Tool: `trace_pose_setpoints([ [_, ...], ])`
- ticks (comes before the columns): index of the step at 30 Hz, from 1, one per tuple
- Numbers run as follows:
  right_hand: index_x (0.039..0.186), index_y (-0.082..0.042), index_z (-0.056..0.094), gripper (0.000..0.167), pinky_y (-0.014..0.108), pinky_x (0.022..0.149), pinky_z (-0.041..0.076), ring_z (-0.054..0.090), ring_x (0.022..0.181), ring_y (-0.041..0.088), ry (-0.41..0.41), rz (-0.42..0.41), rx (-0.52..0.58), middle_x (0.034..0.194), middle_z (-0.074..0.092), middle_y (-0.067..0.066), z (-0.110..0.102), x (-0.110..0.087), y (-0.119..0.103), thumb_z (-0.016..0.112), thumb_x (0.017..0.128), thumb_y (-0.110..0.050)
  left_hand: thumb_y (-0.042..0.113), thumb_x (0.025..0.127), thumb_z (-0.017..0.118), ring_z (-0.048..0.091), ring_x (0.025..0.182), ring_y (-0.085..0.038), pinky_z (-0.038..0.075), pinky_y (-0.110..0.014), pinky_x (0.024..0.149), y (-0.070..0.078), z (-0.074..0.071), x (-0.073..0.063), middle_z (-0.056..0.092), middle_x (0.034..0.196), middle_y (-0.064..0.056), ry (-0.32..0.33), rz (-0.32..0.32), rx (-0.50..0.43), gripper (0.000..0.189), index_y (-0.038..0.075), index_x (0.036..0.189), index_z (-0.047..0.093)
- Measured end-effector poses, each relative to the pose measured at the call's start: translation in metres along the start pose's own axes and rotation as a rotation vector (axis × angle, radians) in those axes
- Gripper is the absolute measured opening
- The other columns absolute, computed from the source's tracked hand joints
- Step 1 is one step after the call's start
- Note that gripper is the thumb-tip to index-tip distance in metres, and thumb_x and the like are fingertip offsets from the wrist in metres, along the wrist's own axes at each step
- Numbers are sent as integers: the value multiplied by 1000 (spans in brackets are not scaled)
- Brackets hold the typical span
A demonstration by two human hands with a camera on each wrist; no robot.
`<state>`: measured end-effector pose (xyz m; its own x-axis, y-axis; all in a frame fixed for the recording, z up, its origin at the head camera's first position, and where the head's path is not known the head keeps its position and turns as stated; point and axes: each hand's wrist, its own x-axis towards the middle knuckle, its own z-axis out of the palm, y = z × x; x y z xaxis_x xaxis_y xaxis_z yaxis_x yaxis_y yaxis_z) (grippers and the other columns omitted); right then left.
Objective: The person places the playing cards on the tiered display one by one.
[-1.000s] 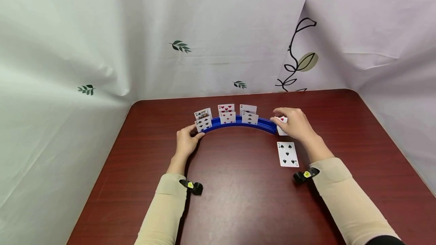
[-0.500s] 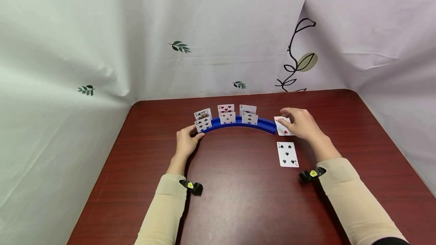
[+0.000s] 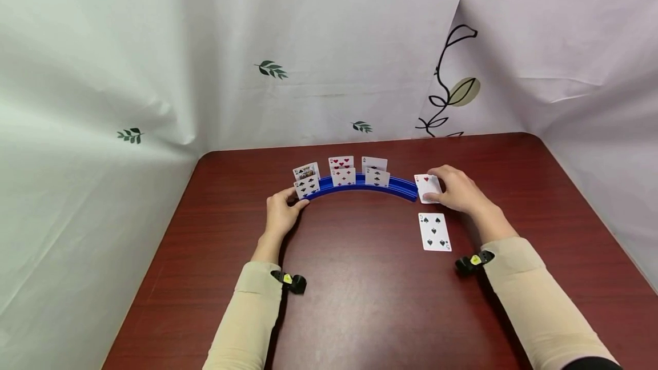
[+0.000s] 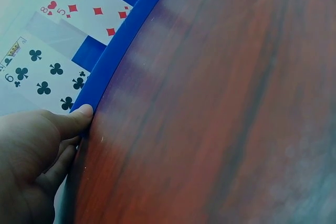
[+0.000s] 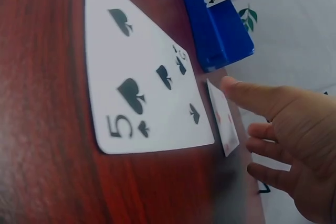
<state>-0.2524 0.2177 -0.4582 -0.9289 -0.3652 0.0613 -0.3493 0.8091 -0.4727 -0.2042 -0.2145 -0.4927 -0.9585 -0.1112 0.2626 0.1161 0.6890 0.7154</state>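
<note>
A curved blue card holder (image 3: pixel 401 188) stands toward the back of the table with playing cards upright in pairs. My left hand (image 3: pixel 281 212) pinches its left end, thumb in front, beside a clubs card (image 4: pixel 50 72) and a king behind it. At the holder's right end a hearts card (image 3: pixel 424 186) lies face up. My right hand (image 3: pixel 457 188) reaches over this card's right side, thumb at its lower part and index finger by its top edge. In the right wrist view the thumb and fingers stand spread apart at the hearts card (image 5: pixel 224 116).
A five of spades (image 3: pixel 434 232) lies face up on the brown table (image 3: pixel 360 278), nearer to me than the hearts card. A diamonds card (image 3: pixel 343 177) and another clubs card (image 3: pixel 377 177) stand in the holder. A pale curtain (image 3: pixel 319 96) hangs behind the table.
My right hand has shifted right, uncovering more of the hearts card, and its thumb has come down to the card's lower part. My left hand stays on the holder.
</note>
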Motion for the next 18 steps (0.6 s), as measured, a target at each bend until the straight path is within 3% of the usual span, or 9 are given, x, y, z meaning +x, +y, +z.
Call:
trace_pose_setpoints([
  [8, 145, 8, 46, 83, 65, 109, 34, 42, 133, 47, -38, 46, -15, 146, 43, 30, 5, 2, 1, 86, 81, -28, 14, 85, 83, 73, 100, -28, 55, -44, 93, -1, 1, 1, 76, 103, -15, 3, -5, -7, 33, 4, 116, 76],
  [18, 148, 8, 41, 87, 66, 111, 31, 38, 137, 49, -73, 71, -11, 150, 40, 32, 3, 2, -2, 85, 83, -31, 13, 86, 83, 73, 98, -28, 56, -44, 91, 0, 1, 1, 76, 103, -16, 1, -9, -16, 33, 3, 117, 76],
])
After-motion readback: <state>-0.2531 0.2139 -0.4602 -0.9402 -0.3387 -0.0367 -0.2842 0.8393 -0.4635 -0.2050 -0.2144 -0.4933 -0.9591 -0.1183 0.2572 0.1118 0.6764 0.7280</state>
